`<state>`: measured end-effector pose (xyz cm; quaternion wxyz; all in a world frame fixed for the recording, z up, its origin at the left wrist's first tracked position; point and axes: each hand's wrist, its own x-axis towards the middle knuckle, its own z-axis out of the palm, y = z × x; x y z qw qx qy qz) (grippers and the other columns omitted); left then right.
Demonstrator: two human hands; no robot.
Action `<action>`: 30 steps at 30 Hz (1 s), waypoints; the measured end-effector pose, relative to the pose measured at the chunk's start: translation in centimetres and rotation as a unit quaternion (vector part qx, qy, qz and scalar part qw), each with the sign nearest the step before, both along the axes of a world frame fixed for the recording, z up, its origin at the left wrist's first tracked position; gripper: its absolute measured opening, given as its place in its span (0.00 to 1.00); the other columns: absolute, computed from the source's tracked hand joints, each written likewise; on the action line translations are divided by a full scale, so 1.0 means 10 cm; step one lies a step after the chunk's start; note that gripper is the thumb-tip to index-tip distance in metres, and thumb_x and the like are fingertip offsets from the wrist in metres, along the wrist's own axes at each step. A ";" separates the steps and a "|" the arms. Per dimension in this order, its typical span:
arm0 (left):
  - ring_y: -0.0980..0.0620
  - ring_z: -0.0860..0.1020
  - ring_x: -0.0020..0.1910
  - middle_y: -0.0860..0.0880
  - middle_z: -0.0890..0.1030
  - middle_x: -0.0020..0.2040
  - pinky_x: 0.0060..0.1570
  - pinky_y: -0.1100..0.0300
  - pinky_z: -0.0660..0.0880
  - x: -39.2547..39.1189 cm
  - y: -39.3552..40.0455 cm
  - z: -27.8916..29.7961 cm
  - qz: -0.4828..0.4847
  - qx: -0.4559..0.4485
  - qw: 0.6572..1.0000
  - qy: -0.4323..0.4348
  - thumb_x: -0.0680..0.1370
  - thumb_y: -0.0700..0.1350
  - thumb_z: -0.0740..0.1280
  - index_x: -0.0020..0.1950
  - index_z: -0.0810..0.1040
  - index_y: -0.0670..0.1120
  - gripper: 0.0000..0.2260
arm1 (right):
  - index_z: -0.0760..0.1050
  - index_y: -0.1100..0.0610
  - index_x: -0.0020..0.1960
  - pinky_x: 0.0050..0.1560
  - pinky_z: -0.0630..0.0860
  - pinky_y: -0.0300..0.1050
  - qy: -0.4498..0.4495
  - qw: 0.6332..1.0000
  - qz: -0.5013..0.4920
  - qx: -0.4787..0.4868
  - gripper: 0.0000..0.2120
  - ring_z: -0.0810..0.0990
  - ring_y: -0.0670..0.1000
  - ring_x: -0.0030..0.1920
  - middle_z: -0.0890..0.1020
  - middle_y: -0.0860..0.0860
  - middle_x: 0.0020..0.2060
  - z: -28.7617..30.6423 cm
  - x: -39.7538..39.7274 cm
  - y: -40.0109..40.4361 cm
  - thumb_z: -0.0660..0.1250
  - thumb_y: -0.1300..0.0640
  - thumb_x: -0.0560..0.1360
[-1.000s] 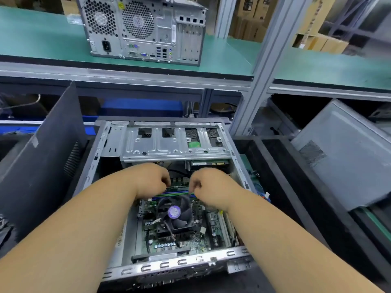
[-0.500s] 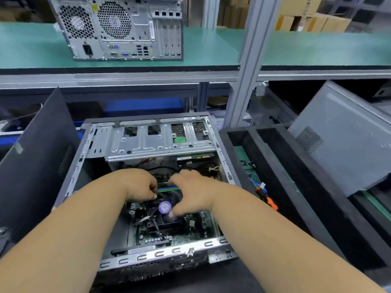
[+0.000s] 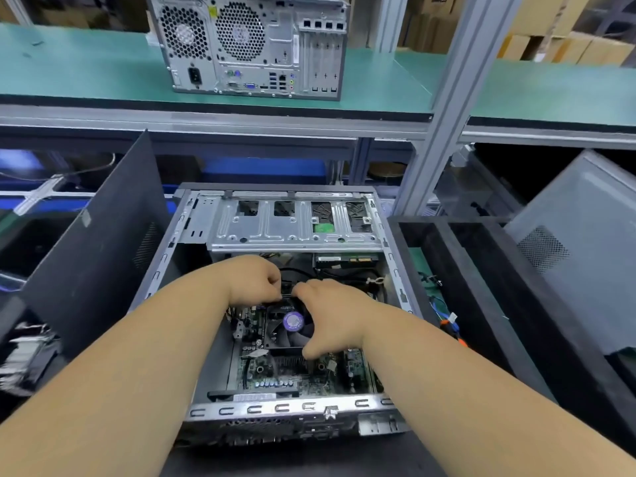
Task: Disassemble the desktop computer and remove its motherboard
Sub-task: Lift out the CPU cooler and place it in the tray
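Desktop computer case [image 3: 192, 270] lies open on its side, both hands down inside it, right over the motherboard [image 3: 275, 373]!

The left hand [image 3: 253, 280] is curled, fingertips pinched on a small dark part just beyond the CPU cooler fan [image 3: 292, 321]. The right hand [image 3: 330, 315] meets it there, fingers pressed together, thumb hooked down the fan's near edge. Beyond the fan sits the silver drive cage [image 3: 292, 228]; a second tower [image 3: 251, 46] stands on the green shelf [image 3: 86, 70] beyond that.

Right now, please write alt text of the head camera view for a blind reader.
Two bare hands, left hand and right hand, work inside an open grey metal desktop computer case, just above the black CPU cooler fan on the green motherboard.
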<state>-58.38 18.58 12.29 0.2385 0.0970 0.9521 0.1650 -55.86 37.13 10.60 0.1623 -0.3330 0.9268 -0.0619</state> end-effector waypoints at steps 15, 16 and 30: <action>0.48 0.79 0.44 0.47 0.83 0.43 0.55 0.47 0.74 -0.02 -0.17 0.00 0.131 0.336 0.925 -0.122 0.76 0.65 0.59 0.42 0.82 0.48 0.23 | 0.77 0.45 0.51 0.47 0.76 0.48 -0.134 0.943 -0.129 -0.275 0.24 0.78 0.45 0.44 0.78 0.44 0.44 0.21 -0.08 0.07 0.68 0.33 0.60; 0.48 0.77 0.41 0.46 0.82 0.41 0.50 0.49 0.72 -0.02 -0.19 0.01 0.137 0.356 0.915 -0.135 0.74 0.66 0.58 0.41 0.82 0.48 0.24 | 0.77 0.46 0.51 0.48 0.76 0.49 -0.144 0.934 -0.129 -0.300 0.24 0.78 0.46 0.45 0.78 0.45 0.45 0.22 -0.08 0.08 0.67 0.33 0.60; 0.46 0.80 0.43 0.42 0.82 0.49 0.48 0.54 0.74 -0.11 -0.36 0.02 0.168 0.720 0.644 -0.197 0.69 0.74 0.56 0.55 0.82 0.43 0.38 | 0.78 0.60 0.59 0.62 0.71 0.56 -0.335 0.574 -0.226 -0.712 0.22 0.79 0.57 0.55 0.82 0.57 0.54 0.28 -0.15 0.13 0.68 0.52 0.69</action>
